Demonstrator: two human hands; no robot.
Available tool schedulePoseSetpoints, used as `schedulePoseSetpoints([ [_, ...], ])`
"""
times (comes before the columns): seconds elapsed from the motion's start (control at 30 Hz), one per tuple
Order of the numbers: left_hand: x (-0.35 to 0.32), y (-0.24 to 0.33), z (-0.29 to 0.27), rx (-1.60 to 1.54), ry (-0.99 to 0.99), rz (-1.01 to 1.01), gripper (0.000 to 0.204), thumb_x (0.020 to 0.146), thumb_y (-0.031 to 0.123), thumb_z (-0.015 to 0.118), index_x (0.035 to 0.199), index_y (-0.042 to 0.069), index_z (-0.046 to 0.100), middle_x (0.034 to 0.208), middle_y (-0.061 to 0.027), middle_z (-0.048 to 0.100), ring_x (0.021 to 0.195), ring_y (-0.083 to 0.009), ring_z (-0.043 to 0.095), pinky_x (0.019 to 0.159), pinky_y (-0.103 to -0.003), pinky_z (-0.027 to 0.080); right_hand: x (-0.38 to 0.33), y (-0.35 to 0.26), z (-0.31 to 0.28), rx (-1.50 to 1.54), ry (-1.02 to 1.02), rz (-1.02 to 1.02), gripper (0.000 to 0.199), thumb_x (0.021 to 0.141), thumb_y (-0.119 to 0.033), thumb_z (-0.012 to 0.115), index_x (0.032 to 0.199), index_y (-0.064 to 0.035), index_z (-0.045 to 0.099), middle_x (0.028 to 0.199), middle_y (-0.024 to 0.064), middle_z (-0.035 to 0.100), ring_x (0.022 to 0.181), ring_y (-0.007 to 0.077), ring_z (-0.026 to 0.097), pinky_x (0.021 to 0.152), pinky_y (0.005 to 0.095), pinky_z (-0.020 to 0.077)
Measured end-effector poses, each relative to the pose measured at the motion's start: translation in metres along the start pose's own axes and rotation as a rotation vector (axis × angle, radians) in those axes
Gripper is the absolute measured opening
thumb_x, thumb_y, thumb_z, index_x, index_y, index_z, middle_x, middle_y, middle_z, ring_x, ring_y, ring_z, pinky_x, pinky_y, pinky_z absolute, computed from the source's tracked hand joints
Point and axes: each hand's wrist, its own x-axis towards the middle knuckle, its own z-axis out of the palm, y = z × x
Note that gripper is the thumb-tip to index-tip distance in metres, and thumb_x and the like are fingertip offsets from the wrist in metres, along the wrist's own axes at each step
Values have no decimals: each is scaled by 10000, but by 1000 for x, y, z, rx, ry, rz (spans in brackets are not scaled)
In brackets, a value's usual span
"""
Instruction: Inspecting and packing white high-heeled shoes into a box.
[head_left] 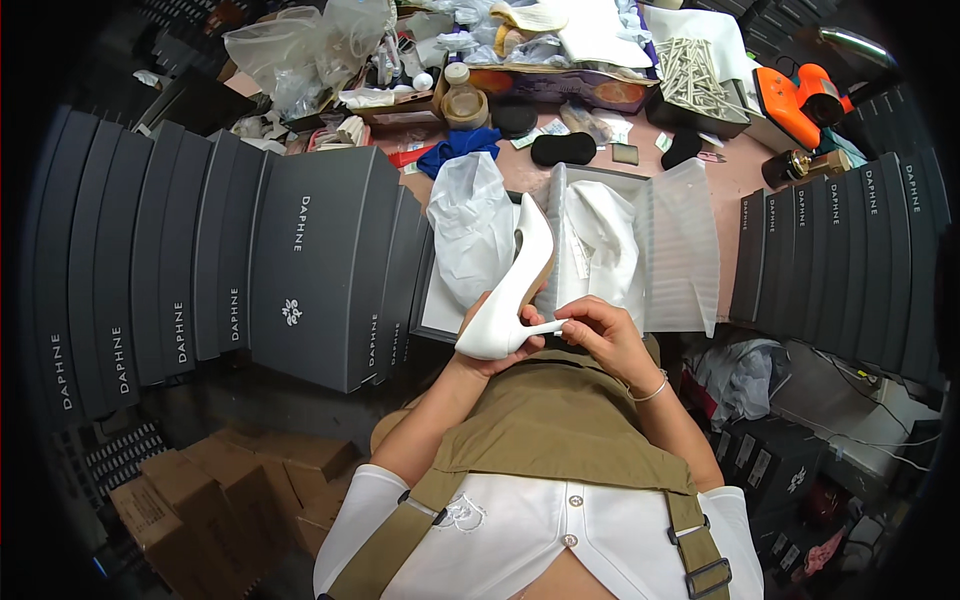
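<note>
A white high-heeled shoe [497, 318] lies tilted across my left hand [481, 362], its pointed toe up and away from me. The left fingers wrap round the shoe's heel end from below. At the tip of the stiletto heel, my right hand [600, 332] pinches with thumb and fingers; whether a separate tip piece is there is too small to tell. Just beyond, an open grey shoebox [432, 318] has white tissue paper [470, 225] and a white cloth-like bundle [600, 235] in it. A translucent ribbed sheet [685, 250] hangs over its right side.
Rows of dark grey shoeboxes stand at the left [325, 270] and right [815, 250]. Along the back of the table are a tray of white sticks [690, 75], an orange tool [790, 105], a bottle [463, 98] and a blue cloth [460, 150]. Brown cartons [210, 500] sit below left.
</note>
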Motion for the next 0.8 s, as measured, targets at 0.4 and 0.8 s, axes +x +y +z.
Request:
schedulePoseSetpoints([
  [0.4,-5,-11,15,-188,119,39,594,906,434,527,1303,-2,454,1035,-152,630,1056,-281,572,843,-421,464,2,-13,-2,-271,-2,-155,201,895,-125,664,1041,10,637,870,33,609,710,88,561,667,236,476],
  [0.8,11,-4,1,137,413,470,601,865,458,656,1240,37,446,1270,-138,440,1147,-300,489,974,-509,449,0,-9,-10,963,154,178,262,998,-305,505,1066,-60,566,788,13,597,619,113,544,579,250,448],
])
